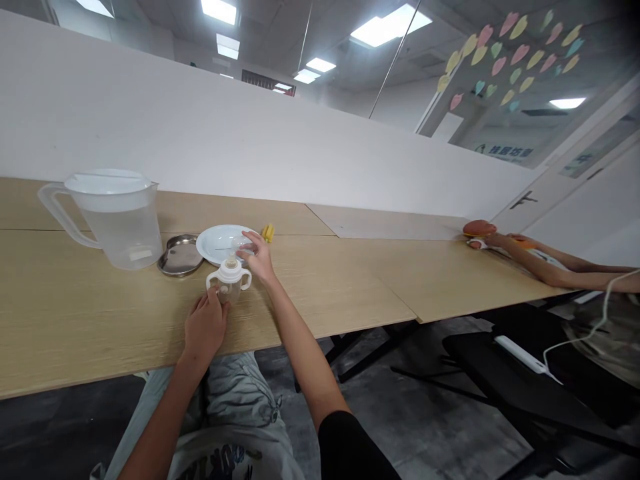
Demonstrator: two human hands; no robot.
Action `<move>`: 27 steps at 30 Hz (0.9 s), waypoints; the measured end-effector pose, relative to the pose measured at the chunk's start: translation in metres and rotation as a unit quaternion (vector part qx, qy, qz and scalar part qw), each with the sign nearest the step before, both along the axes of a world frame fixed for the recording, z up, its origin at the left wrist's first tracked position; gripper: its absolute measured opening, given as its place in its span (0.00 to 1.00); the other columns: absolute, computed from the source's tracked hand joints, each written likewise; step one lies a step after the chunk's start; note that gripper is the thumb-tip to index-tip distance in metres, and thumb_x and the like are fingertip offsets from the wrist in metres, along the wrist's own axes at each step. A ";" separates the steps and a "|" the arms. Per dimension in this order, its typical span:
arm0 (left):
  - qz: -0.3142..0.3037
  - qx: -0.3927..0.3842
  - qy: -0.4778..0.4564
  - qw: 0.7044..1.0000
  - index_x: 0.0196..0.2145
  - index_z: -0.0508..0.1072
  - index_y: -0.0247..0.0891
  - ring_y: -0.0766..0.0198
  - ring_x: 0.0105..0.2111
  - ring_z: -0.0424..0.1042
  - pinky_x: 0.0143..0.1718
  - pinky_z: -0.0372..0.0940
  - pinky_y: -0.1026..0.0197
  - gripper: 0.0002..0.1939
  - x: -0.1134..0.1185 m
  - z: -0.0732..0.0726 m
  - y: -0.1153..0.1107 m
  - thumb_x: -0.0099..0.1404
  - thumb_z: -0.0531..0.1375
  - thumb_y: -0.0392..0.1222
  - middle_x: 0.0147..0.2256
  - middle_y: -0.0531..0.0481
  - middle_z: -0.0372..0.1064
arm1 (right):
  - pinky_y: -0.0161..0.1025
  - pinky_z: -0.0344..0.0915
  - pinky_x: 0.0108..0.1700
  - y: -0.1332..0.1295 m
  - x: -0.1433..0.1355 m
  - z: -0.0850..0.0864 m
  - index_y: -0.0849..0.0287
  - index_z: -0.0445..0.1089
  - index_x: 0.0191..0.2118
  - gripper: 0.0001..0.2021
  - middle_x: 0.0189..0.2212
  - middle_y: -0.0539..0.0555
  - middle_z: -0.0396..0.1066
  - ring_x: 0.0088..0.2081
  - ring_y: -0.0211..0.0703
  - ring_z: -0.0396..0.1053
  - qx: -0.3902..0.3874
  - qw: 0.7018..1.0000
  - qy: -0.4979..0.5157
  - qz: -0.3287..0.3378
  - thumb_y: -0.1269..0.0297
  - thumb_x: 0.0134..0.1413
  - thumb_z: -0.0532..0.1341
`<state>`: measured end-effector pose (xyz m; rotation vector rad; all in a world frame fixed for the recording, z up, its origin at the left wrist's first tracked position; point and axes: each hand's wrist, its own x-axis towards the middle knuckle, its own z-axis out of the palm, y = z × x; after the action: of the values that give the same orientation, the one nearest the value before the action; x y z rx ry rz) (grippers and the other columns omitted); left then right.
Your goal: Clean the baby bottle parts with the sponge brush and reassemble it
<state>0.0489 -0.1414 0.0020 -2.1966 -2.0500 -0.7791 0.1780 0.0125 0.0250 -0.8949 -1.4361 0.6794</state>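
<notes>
A clear baby bottle [230, 288] with a white collar, two white side handles and a teat on top stands upright on the table. My left hand [206, 325] is closed around its lower left side. My right hand [257, 257] is just above and to the right of the teat, its fingers pinching a clear dome-shaped cap [240, 244], apart from the bottle. Behind the cap lies a white plate [213, 244], partly covered by my right hand. A small yellow object [268, 233], its kind unclear, sits beyond that hand at the plate's right.
A lidded clear pitcher [123, 223] stands at the left, beside a shallow metal tray [181, 257]. The table [325, 287] runs along a white wall. At the far right, another person's arms [530, 257] rest near an orange-red object [479, 229]; black chairs [520, 373] stand below.
</notes>
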 end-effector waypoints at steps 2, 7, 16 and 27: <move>0.001 -0.001 -0.003 1.000 0.50 0.63 0.28 0.54 0.49 0.71 0.51 0.64 0.55 0.16 0.000 0.000 0.000 0.68 0.51 0.40 0.48 0.33 0.71 | 0.41 0.68 0.51 -0.002 0.000 0.001 0.56 0.71 0.50 0.26 0.53 0.58 0.61 0.34 0.34 0.73 0.014 1.000 -0.026 -0.006 0.72 0.39 0.67; -0.003 -0.006 -0.007 1.000 0.50 0.63 0.28 0.54 0.50 0.70 0.51 0.63 0.55 0.16 0.000 0.000 0.000 0.68 0.51 0.40 0.49 0.33 0.70 | 0.42 0.65 0.52 -0.006 0.004 0.005 0.56 0.68 0.53 0.28 0.38 0.51 0.69 0.36 0.39 0.71 0.046 0.995 -0.090 -0.020 0.72 0.41 0.67; -0.005 -0.018 -0.008 1.000 0.50 0.62 0.29 0.55 0.51 0.70 0.51 0.62 0.56 0.16 -0.001 0.000 0.001 0.68 0.50 0.40 0.49 0.33 0.70 | 0.47 0.61 0.54 -0.013 0.007 0.010 0.56 0.58 0.61 0.33 0.30 0.48 0.74 0.38 0.42 0.72 0.055 0.986 -0.158 -0.019 0.68 0.47 0.65; -0.009 -0.005 -0.002 1.000 0.50 0.62 0.29 0.54 0.50 0.70 0.51 0.62 0.55 0.16 -0.001 -0.002 0.001 0.68 0.51 0.41 0.48 0.33 0.71 | 0.47 0.53 0.55 -0.015 0.008 0.008 0.57 0.63 0.56 0.20 0.29 0.48 0.74 0.35 0.40 0.71 0.022 0.963 -0.267 -0.035 0.58 0.59 0.57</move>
<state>0.0475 -0.1403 0.0002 -2.2223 -2.0439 -0.7763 0.1858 -0.0020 0.0326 -1.1424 -1.8755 0.3606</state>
